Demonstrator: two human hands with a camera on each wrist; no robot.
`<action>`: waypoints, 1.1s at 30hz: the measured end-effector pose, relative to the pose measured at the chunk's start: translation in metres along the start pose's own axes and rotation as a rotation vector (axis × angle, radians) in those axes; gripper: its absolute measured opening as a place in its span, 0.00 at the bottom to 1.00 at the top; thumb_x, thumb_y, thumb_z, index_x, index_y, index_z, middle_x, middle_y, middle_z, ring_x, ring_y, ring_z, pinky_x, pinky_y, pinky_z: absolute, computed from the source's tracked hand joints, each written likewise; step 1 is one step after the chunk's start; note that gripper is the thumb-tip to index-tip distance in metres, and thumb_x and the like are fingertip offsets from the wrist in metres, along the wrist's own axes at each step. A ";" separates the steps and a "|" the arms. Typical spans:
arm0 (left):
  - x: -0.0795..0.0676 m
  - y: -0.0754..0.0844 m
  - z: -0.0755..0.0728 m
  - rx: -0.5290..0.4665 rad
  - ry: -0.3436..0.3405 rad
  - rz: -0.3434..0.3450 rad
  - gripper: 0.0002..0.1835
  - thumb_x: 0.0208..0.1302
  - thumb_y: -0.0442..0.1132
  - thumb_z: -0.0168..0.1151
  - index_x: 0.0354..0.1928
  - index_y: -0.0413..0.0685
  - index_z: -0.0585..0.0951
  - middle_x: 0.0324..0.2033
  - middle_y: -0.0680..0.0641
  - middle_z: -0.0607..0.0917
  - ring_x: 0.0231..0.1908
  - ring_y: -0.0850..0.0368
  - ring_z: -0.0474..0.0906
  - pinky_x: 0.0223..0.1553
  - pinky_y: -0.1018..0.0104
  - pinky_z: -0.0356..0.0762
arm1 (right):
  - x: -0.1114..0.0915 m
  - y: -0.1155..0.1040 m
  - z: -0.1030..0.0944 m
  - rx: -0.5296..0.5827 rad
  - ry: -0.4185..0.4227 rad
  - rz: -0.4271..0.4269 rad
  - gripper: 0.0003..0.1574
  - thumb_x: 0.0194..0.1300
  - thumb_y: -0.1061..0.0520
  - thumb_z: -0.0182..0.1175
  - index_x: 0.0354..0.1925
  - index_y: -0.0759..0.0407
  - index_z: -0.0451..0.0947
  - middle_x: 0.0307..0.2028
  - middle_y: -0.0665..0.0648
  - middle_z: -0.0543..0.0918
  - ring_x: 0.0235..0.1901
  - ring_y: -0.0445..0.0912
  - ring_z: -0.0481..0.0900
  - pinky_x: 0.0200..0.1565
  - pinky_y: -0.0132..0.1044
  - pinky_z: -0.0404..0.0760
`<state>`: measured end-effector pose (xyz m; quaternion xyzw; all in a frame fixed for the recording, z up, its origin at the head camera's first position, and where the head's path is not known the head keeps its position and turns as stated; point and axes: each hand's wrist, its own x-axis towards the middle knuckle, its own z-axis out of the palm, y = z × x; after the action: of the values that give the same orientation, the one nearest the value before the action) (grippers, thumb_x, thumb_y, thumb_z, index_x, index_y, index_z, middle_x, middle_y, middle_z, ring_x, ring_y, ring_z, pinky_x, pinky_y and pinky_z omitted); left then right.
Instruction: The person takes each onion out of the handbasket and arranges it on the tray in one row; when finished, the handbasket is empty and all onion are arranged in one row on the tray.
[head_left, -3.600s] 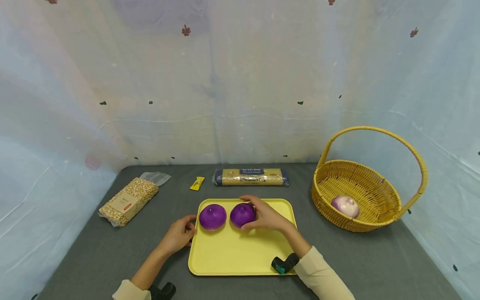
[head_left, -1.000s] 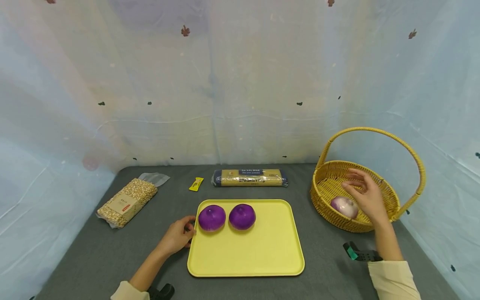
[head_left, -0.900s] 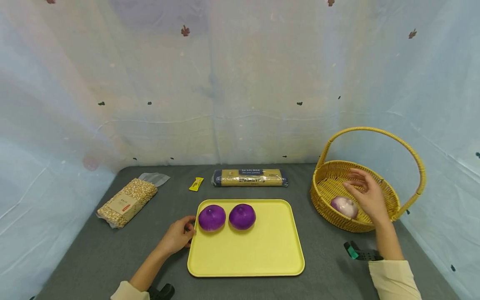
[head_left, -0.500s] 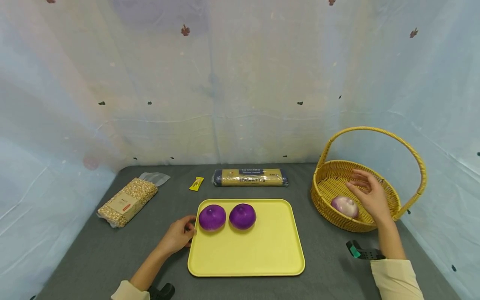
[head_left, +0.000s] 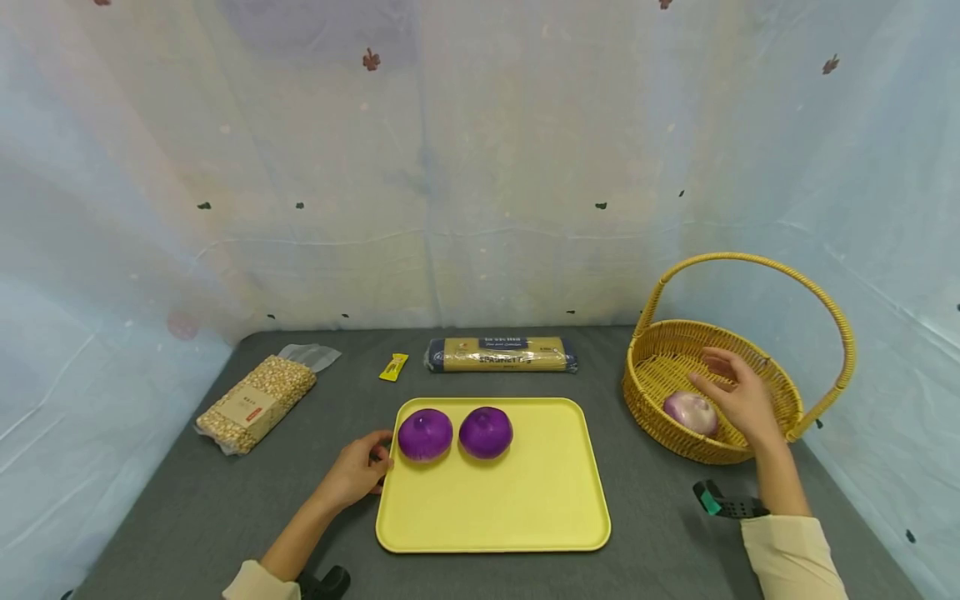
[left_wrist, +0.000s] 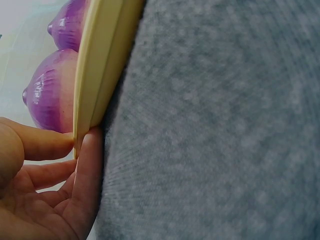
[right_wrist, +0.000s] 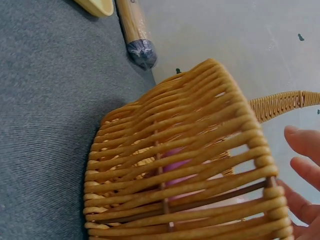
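My left hand [head_left: 356, 472] pinches the left rim of the yellow tray [head_left: 495, 508], and the left wrist view shows the thumb on the rim with a finger beneath the tray [left_wrist: 102, 65]. Two purple onions [head_left: 425, 435] with pointed tops sit side by side along the tray's far left part. On the right, my right hand [head_left: 742, 400] hangs over the near right side of the wicker basket [head_left: 637, 400], fingers loosely bent and holding nothing. A purple-and-white onion [head_left: 690, 413] lies inside, just left of that hand; in the right wrist view the woven wall partly hides it.
Behind the tray lie a spaghetti pack [head_left: 501, 355] and a small yellow sachet [head_left: 393, 367]. A bag of pale kernels [head_left: 257, 404] rests at the left of the grey table. The basket's tall handle [head_left: 757, 260] arches over it; a pale curtain [head_left: 480, 167] stands behind.
My right hand has let go of the right purple onion on the tray and moved right to the basket, lately dipping slightly lower over it. My left hand stays at the tray rim.
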<state>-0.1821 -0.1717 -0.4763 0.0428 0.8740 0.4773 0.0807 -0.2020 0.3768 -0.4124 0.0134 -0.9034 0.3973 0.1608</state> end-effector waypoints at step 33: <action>-0.001 0.002 0.000 -0.031 -0.004 0.008 0.22 0.60 0.25 0.57 0.57 0.32 0.71 0.28 0.46 0.74 0.21 0.56 0.73 0.18 0.66 0.77 | -0.001 0.009 0.010 -0.104 -0.346 0.022 0.42 0.62 0.49 0.61 0.64 0.74 0.58 0.56 0.77 0.66 0.48 0.64 0.71 0.40 0.48 0.76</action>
<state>-0.1808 -0.1711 -0.4741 0.0461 0.8660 0.4912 0.0813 -0.2051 0.3758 -0.4259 0.0635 -0.9371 0.3433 -0.0010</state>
